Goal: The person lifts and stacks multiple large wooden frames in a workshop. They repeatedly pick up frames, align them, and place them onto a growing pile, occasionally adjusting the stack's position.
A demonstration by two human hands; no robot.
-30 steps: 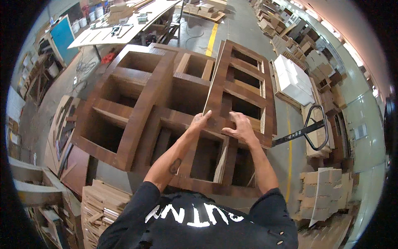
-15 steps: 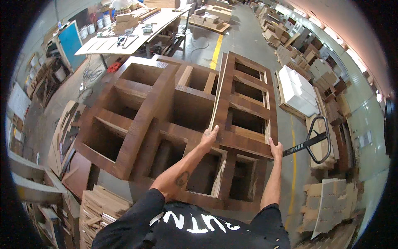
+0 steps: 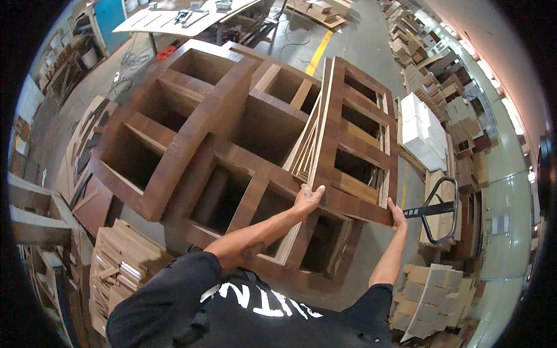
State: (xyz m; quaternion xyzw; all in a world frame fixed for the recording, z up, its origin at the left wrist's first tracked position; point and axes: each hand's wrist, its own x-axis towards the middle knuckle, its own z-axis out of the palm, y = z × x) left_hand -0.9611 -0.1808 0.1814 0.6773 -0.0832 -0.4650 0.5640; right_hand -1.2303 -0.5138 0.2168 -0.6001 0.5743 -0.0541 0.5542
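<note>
A dark brown wooden frame [image 3: 360, 204] with several rectangular openings is tilted up over a stack, its near end raised. My left hand [image 3: 309, 200] grips its near left corner, thumb on top. On the near right corner, my right hand [image 3: 397, 214] is closed with the thumb over the edge. Pale raw edges of more stacked wooden pieces [image 3: 303, 158] show under the frame's left side. Beneath lies a larger brown wooden frame [image 3: 246, 164] with several openings. To the left stands a deep brown box-like unit [image 3: 203, 136] with three openings.
A black pallet jack handle [image 3: 439, 210] rises right of the frame. Behind it, white boxes [image 3: 422, 130] sit on a pallet. A white-topped worktable [image 3: 174, 20] with tools stands at the far left. Wood offcuts [image 3: 125, 255] are piled at lower left, flattened cardboard [image 3: 426, 301] at lower right.
The frame's near end has been lifted and shifted right, opening a gap that shows the stacked pieces' edges. Both hands have moved right with it, and my view has tilted downward.
</note>
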